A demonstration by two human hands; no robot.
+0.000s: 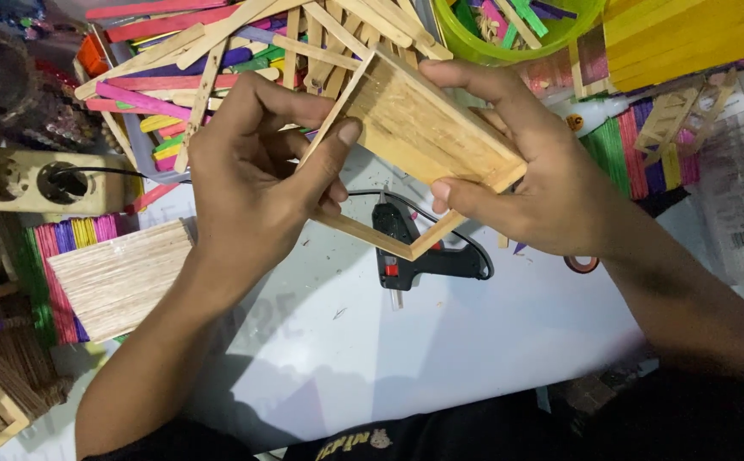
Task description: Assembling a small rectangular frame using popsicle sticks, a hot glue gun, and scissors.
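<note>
Gripping a stick-built wooden box point(427, 128), your left hand point(257, 175) and right hand point(526, 183) close around it; a black glue gun point(419, 248) lies just below them.

Pale, matt wooden stick frame point(427, 128); black plastic glue gun point(406, 248) on a smooth white table point(440, 341); glossy green plastic bowl point(483, 47).
</note>
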